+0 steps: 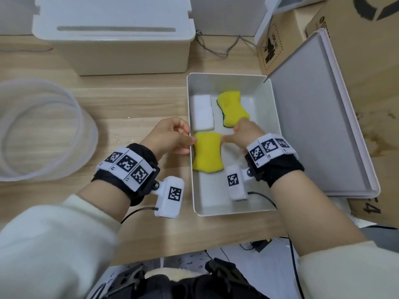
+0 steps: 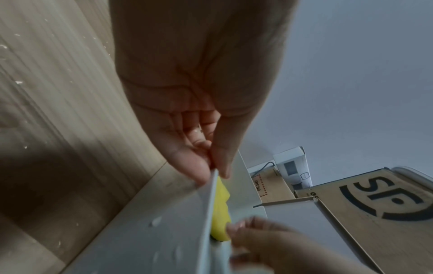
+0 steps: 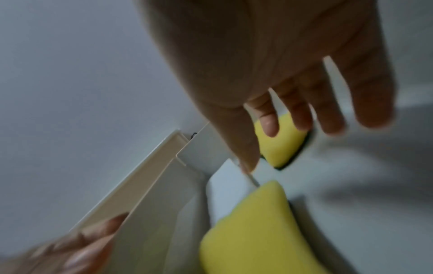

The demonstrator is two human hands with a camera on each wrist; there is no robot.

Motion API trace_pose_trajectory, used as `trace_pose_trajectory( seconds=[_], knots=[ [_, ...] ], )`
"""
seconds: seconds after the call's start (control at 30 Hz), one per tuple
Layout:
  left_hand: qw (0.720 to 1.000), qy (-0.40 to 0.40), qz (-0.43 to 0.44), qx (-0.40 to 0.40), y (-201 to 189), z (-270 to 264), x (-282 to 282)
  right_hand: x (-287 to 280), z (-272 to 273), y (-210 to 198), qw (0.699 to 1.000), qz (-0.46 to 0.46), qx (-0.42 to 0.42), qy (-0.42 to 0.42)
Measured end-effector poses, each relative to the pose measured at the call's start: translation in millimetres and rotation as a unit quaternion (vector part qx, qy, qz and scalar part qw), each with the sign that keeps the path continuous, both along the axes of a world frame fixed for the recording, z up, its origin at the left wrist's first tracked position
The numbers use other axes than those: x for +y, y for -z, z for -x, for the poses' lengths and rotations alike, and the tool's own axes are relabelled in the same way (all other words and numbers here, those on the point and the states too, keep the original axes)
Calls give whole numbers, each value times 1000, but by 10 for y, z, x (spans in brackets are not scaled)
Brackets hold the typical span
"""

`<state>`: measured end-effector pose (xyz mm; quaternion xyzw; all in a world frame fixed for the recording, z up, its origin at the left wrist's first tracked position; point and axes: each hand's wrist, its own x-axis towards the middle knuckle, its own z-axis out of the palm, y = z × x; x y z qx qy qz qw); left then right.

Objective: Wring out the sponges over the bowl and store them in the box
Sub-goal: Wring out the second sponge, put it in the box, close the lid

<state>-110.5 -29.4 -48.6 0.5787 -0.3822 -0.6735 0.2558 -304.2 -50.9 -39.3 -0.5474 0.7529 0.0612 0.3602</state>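
From the head camera, my left hand [image 1: 170, 137] pinches the thin left wall of the white plastic box [image 1: 267, 147], thumb inside and fingers outside, beside the near yellow sponge [image 1: 207, 155]. That soft, waisted pad lies flat on the box floor, its long axis running from me toward the far wall. My right hand [image 1: 244, 134] hovers inside the box with loosely spread fingers, holding nothing, between that sponge and the far yellow sponge [image 1: 234, 108], which is angled slightly and shows a dark scouring edge. A white rectangular sponge [image 1: 202, 113] lies lengthwise along the left wall. The hinged lid [image 1: 319, 117] lies open to the right; a clear round bowl [image 1: 38, 130] sits well apart on the wood-grain table [image 1: 129, 100]. The left wrist camera shows thumb and fingers [image 2: 187, 166] clamped on the wall's rim, with water drops on its outer face. The blurred right wrist camera shows relaxed fingers [image 3: 269, 120] above the far sponge.
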Motion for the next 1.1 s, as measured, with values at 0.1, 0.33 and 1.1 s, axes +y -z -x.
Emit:
trace_pose_trajectory(
  seconds=[0.1, 0.33, 1.1],
  knots=[
    [1000, 12, -9, 8, 11, -16, -9, -192, 65, 21, 995, 84, 16, -53],
    [999, 40, -25, 11, 31, -67, -55, -166, 9, 256, 987, 57, 111, -97],
    [998, 25, -48, 32, -35, -14, -10, 530, 531, -1070, 925, 289, 209, 130]
  ],
)
